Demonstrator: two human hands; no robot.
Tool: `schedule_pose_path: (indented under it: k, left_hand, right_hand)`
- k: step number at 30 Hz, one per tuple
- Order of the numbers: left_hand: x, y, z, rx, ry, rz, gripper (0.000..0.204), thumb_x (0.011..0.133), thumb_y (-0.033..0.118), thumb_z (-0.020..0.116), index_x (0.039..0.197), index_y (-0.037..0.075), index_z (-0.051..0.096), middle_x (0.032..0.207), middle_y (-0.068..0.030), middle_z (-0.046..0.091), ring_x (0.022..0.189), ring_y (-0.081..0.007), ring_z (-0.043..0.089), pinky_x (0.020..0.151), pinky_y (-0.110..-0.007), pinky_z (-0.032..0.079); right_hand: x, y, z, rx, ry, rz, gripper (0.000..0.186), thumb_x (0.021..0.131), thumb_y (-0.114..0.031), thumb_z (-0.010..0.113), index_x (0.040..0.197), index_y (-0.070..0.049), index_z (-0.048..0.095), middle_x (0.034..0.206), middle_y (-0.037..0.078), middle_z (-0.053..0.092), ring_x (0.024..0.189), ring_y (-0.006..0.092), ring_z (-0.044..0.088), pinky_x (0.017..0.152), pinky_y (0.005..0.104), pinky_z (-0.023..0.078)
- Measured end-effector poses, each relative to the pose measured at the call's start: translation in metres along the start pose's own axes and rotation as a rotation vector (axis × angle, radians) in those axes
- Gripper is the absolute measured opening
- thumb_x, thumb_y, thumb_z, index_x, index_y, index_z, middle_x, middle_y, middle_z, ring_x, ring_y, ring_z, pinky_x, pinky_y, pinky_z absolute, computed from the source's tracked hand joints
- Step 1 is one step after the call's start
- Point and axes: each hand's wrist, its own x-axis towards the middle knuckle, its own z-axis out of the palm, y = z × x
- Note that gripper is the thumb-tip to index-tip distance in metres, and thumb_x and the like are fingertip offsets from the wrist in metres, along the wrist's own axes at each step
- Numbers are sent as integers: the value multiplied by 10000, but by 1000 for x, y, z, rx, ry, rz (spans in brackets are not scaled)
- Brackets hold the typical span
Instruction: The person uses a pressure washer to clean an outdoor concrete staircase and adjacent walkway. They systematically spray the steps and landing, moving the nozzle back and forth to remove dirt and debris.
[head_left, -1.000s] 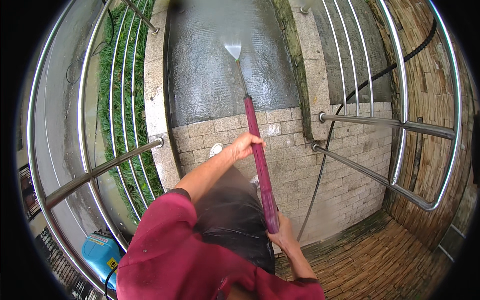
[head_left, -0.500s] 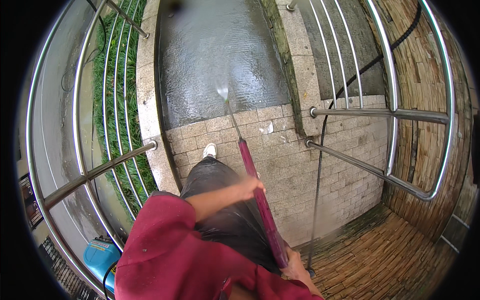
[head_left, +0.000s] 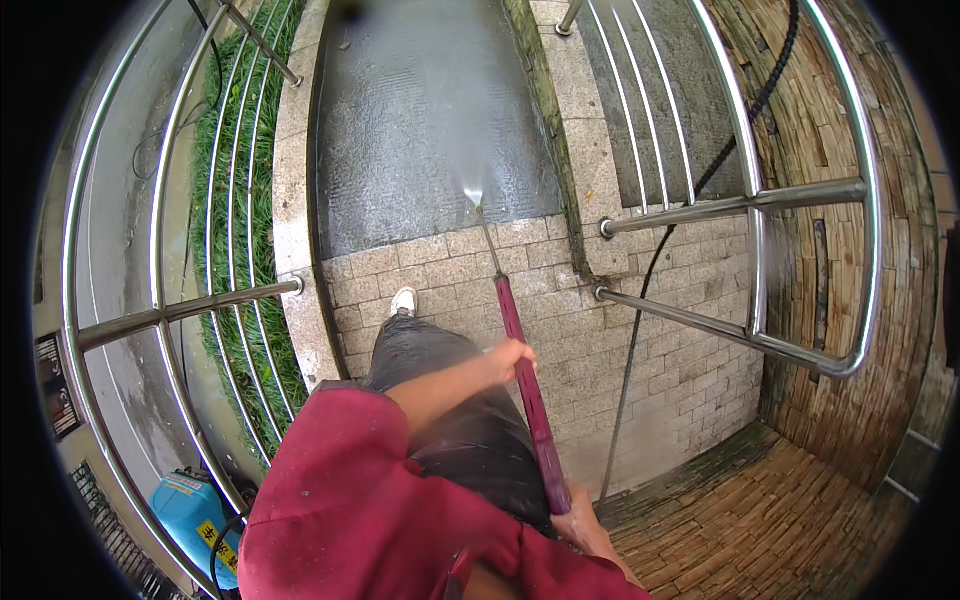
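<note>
Left hand (head_left: 511,361): grips the maroon spray lance (head_left: 541,432)
Right hand (head_left: 578,519): grips its near end
Lance tip (head_left: 479,211): beyond both hands
Spray (head_left: 473,194): running, striking wet walkway (head_left: 385,150) ahead; finished share unclear

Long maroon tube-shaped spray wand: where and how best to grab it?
Likely two-handed on the thick maroon tubular sleeve: left hand around its forward half from the left, right hand at its rear end from the lower right. It's straight, slanted, and long enough for both. I'd avoid the thin metal rod; fan-shaped white spray leaves its tip.
</note>
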Motion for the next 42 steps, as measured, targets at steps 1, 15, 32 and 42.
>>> schedule_pose_path:
  k: [1,15,32,42]
  left_hand:
    - [4,10,5,7,18,86,163,868,8,575,1007,-59,526,790,-164,600,702,-302,634,679,-477,576]
    - [-51,-52,45,75,143,118,302,853,-42,579,1132,-55,463,847,-181,574,704,-324,647,622,-517,590]
    - [-62,-40,57,101,100,202,268,859,-36,583,1096,-80,465,884,-187,551,659,-323,642,558,-491,590]
    - [-56,-139,74,20,-30,-169,413,945,36,566,1293,-80,377,1070,-213,544,841,-340,661,697,-529,612]
  right_hand:
    - [9,1,0,28,26,-36,336,751,-96,670,1061,28,633,871,289,672,897,430,680,755,440,521]
    - [-39,46,-17,13,20,-150,426,780,-162,692,1152,27,602,964,302,664,995,442,655,834,443,519]
    - [-33,63,-5,66,62,-126,299,812,-187,679,998,41,629,861,290,671,918,428,682,772,442,513]
    - [-116,73,-60,-31,-5,21,540,694,-332,804,1049,35,628,915,291,680,945,438,671,798,440,512]
